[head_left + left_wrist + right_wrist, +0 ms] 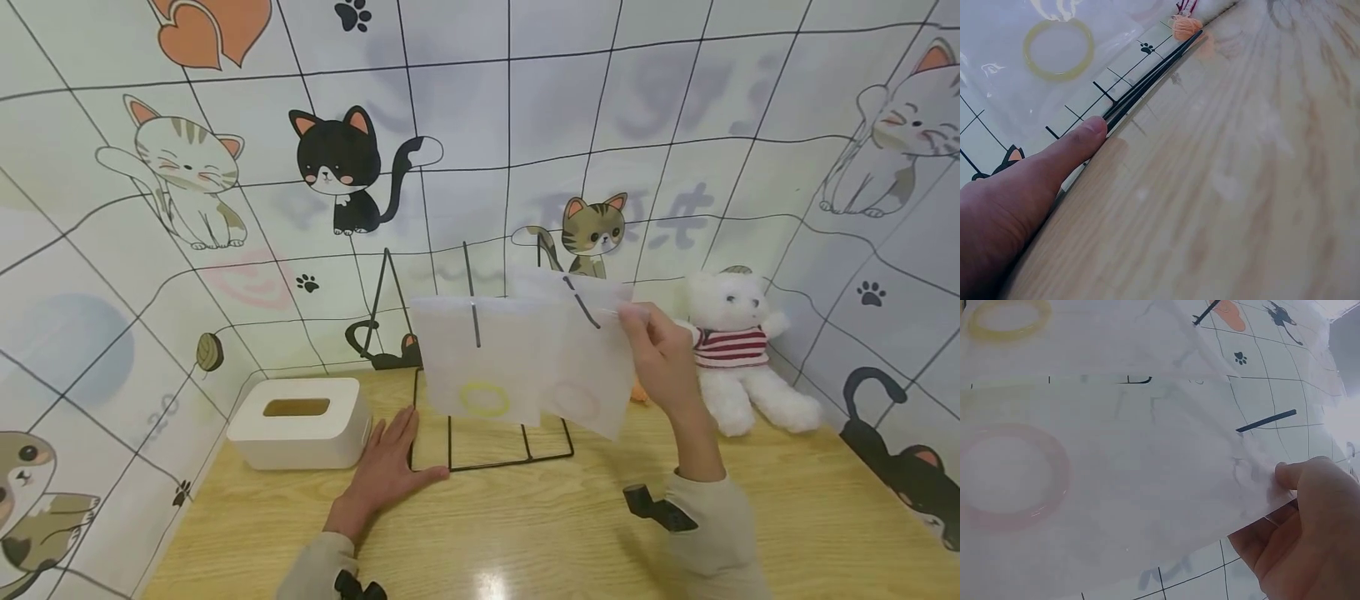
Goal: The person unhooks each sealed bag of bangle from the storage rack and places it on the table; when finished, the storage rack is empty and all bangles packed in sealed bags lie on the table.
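My right hand [663, 358] pinches the upper corner of a translucent plastic bag [1166, 469] between thumb and fingers. A pale pink ring [1063, 462] shows through this bag, and a dark prong [581, 302] crosses its upper part. Beside it, a second translucent bag [450, 350] with a yellow ring [1058, 77] hangs at another prong [476, 325]. Both prongs seem to belong to a black wire rack [487, 465] standing on the table. My left hand [386, 462] lies with fingers spread at the rack's left front corner, its thumb [1088, 131] touching the wire base.
A white tissue box [296, 442] stands left of my left hand. To the right, a white teddy bear [731, 383] in a striped shirt sits against the wall, with a small orange thing [638, 392] near it. The cat-patterned wall [465, 108] closes off the table's back.
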The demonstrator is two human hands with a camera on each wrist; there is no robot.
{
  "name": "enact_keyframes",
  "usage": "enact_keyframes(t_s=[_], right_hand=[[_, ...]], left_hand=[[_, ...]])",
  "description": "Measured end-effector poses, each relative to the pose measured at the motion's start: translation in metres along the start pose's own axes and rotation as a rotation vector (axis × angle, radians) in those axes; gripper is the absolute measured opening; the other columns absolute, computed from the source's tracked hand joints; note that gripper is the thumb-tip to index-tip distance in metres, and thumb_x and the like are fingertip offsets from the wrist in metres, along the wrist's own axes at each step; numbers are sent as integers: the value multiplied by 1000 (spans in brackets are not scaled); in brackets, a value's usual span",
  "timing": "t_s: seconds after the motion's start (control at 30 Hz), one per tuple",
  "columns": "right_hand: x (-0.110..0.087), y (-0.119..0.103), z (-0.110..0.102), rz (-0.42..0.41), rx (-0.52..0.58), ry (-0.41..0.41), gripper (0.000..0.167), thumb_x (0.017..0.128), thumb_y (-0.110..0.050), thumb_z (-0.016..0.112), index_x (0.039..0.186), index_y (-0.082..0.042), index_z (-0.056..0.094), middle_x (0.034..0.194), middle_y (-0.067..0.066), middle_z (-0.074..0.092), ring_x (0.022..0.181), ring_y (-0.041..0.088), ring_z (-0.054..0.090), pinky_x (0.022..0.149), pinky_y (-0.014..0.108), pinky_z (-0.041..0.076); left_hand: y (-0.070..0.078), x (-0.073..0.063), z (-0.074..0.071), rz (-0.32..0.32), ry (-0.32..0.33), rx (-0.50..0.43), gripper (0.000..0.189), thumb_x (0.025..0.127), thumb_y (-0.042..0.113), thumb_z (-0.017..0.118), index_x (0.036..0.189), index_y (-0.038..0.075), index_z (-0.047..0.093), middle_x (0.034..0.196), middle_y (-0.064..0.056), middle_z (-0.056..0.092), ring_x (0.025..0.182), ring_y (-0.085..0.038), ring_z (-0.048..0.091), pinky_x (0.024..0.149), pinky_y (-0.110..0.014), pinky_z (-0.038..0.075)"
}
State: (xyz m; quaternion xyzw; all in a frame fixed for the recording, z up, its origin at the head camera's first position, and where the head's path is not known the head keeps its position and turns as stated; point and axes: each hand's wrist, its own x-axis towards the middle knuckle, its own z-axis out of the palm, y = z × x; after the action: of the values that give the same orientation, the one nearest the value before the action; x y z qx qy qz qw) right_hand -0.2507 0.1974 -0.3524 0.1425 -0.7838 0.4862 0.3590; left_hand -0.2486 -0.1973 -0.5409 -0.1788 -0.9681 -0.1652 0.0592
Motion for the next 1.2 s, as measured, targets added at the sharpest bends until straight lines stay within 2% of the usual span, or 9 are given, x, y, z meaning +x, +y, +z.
enact_keyframes(t_s=[0.1, 0.33, 0.53, 0.73, 0.87, 1.0, 1.2], right_hand=[[0, -1, -4, -11, 18, -2, 15, 100, -6, 58, 98, 0, 72, 74, -6, 53, 70, 1, 47, 65, 12, 39], [1, 1, -7, -94, 88, 66, 16, 98, 3, 55, 92, 8, 70, 68, -14, 44, 64, 1, 41, 61, 16, 35], [0, 1, -10, -84, 129, 90, 19, 99, 3, 52, 89, 11, 66, 71, -17, 48, 65, 1, 42, 60, 17, 35], [0, 1, -11, -114, 191, 98, 21, 99, 5, 50, 83, 14, 62, 69, -15, 44, 62, 3, 37, 57, 18, 30], [-1, -1, -13, -109, 187, 119, 22, 98, 4, 51, 82, 14, 62, 68, -17, 47, 59, 1, 39, 55, 18, 31], [-2, -3, -16, -98, 180, 136, 22, 97, 4, 51, 82, 15, 62, 71, -19, 52, 63, 2, 41, 58, 17, 33], [-2, -7, -18, -92, 176, 118, 22, 98, 4, 51, 80, 14, 60, 73, -19, 53, 65, 2, 41, 60, 17, 33]], left_hand=[[0, 0, 0, 1, 3, -3, 115, 80, 80, 57, 159, 5, 21, 167, -9, 19, 155, -26, 18, 126, -53, 13], [-1, 1, 1, -15, -19, -10, 116, 80, 81, 56, 159, 6, 19, 168, -9, 17, 156, -25, 15, 127, -51, 10], [-1, 0, 1, -14, -24, -16, 115, 81, 80, 57, 160, 6, 18, 168, -8, 16, 156, -24, 15, 127, -51, 10], [0, -1, -1, -9, -15, -22, 114, 81, 78, 59, 160, 6, 19, 168, -9, 17, 156, -25, 16, 127, -52, 10], [0, -1, -2, -7, -18, -30, 114, 81, 78, 59, 160, 5, 19, 167, -9, 17, 156, -26, 16, 127, -53, 10], [0, 0, -1, -2, -12, -25, 114, 81, 78, 58, 160, 6, 19, 167, -9, 18, 155, -26, 16, 127, -54, 10], [-1, 1, 0, -6, -15, -14, 114, 81, 79, 58, 160, 6, 18, 167, -9, 18, 155, -26, 16, 127, -53, 10]])
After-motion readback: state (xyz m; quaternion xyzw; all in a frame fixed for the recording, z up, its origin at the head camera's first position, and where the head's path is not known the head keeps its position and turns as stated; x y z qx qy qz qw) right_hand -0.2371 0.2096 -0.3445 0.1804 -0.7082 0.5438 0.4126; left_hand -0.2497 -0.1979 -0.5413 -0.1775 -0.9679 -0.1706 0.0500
